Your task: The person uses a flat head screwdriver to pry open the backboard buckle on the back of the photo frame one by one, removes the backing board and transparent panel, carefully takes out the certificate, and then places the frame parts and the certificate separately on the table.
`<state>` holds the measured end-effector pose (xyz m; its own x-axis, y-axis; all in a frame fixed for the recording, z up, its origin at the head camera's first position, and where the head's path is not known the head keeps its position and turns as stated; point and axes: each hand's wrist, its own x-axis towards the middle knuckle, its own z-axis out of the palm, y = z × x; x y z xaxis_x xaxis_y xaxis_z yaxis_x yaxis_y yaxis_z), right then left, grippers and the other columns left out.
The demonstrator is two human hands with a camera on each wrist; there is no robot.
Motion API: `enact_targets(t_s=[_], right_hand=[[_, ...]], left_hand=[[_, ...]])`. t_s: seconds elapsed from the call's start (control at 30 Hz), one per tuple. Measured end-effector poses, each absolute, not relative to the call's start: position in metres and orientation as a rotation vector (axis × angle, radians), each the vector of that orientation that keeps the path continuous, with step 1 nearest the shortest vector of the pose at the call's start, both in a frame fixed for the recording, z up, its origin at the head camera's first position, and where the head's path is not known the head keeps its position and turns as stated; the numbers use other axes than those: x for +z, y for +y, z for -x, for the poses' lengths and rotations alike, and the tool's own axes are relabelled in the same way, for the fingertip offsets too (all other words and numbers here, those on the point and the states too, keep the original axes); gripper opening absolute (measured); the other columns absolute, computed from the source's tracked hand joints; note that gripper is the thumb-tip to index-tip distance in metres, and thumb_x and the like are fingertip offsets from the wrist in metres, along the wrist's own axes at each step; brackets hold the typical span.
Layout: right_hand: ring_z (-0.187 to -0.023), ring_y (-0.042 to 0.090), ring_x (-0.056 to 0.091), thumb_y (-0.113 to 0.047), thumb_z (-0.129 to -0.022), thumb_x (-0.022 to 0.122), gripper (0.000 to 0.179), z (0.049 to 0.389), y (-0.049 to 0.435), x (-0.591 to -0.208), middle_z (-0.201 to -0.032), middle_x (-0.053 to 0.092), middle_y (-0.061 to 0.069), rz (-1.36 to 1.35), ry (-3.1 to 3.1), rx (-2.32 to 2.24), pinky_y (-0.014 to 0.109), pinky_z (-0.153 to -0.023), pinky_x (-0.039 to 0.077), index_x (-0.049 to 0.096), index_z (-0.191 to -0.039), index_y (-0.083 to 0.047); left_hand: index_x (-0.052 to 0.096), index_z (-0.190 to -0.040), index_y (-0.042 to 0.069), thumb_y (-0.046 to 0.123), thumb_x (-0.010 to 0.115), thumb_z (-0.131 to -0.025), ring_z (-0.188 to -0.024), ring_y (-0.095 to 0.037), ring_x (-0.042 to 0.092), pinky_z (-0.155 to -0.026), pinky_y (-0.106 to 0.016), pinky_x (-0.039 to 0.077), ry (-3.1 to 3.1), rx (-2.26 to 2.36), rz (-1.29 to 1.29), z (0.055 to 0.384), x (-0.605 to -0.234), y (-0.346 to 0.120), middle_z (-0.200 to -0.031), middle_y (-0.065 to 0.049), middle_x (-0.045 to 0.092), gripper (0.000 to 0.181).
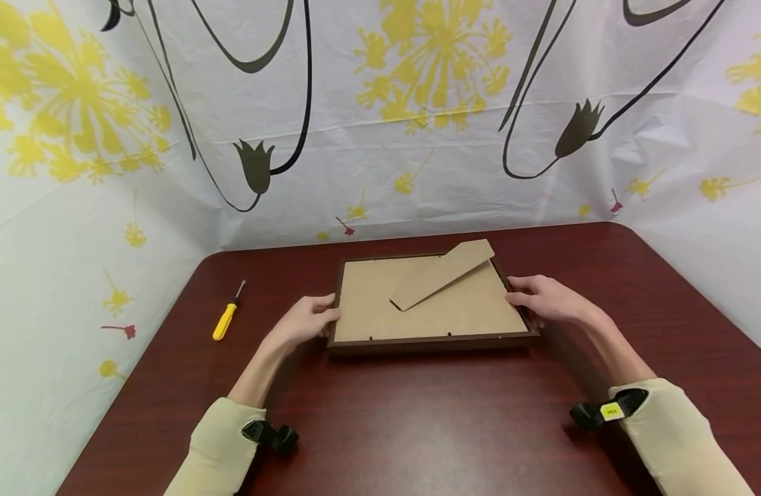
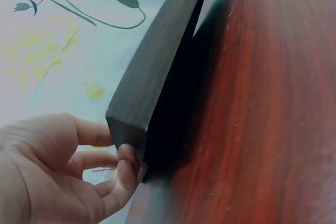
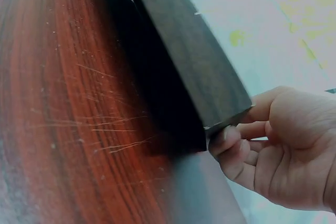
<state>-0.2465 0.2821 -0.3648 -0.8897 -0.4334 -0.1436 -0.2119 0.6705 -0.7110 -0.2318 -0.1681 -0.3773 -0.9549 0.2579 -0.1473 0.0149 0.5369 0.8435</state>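
Observation:
A dark brown picture frame (image 1: 430, 346) is back side up in the head view, showing its tan backing board (image 1: 368, 296) and a cardboard easel stand (image 1: 439, 275) lying slantwise across it. My left hand (image 1: 305, 319) grips the frame's left side, its fingers curled under the corner in the left wrist view. On the opposite side my right hand (image 1: 551, 298) holds the frame the same way, fingertips bent beneath the corner (image 3: 226, 114). Both wrist views show a dark shadow under the frame's near edge. The frame's front face is hidden.
A screwdriver (image 1: 225, 320) with a yellow handle lies on the dark red wooden table (image 1: 418, 420), left of the frame. White sheeting (image 1: 380, 186) with a flower print hangs behind the table and along both sides.

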Motion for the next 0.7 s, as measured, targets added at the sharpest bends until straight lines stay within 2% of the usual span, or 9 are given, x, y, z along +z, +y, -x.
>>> enact_targets(t_s=[0.2,0.4,0.5,0.6,0.7], right_hand=[[-0.050,0.024,0.056,-0.015,-0.106,0.052,0.062,0.249,0.280,-0.371,-0.065,0.055,0.005,0.527,2.611,-1.002,0.036,-0.052,0.052,0.024,-0.150,0.019],[-0.052,0.023,0.057,-0.015,-0.105,0.053,0.064,0.250,0.279,-0.376,-0.074,0.055,0.007,0.512,2.611,-0.975,0.036,-0.054,0.052,0.022,-0.150,0.019],[-0.053,0.023,0.057,-0.015,-0.105,0.054,0.065,0.250,0.280,-0.377,-0.075,0.055,0.007,0.507,2.605,-0.977,0.037,-0.054,0.052,0.022,-0.150,0.018],[-0.053,0.023,0.057,-0.015,-0.104,0.056,0.067,0.251,0.281,-0.377,-0.075,0.056,0.007,0.500,2.606,-0.980,0.037,-0.053,0.052,0.022,-0.151,0.018],[-0.053,0.022,0.058,-0.017,-0.103,0.058,0.068,0.251,0.283,-0.378,-0.077,0.057,0.007,0.491,2.617,-0.981,0.037,-0.053,0.052,0.023,-0.151,0.017]], left_hand=[[0.041,-0.152,-0.001,0.014,0.058,-0.102,-0.064,-0.016,0.056,-0.072,-0.031,0.050,2.566,1.353,-0.177,0.231,-0.384,-0.166,-0.141,-0.023,0.055,0.054],[0.040,-0.151,-0.003,0.011,0.058,-0.101,-0.063,-0.019,0.059,-0.067,-0.033,0.052,2.580,1.317,-0.208,0.230,-0.387,-0.165,-0.137,-0.022,0.059,0.055],[0.040,-0.150,-0.005,0.008,0.059,-0.100,-0.060,-0.018,0.058,-0.065,-0.032,0.052,2.557,1.331,-0.222,0.230,-0.387,-0.164,-0.114,-0.020,0.067,0.055],[0.040,-0.149,-0.008,0.005,0.060,-0.099,-0.057,-0.016,0.056,-0.063,-0.030,0.052,2.525,1.359,-0.220,0.230,-0.385,-0.163,-0.090,-0.014,0.067,0.056],[0.040,-0.148,-0.010,0.003,0.061,-0.097,-0.056,-0.016,0.056,-0.061,-0.029,0.051,2.528,1.347,-0.217,0.232,-0.383,-0.160,-0.083,-0.011,0.064,0.056]])
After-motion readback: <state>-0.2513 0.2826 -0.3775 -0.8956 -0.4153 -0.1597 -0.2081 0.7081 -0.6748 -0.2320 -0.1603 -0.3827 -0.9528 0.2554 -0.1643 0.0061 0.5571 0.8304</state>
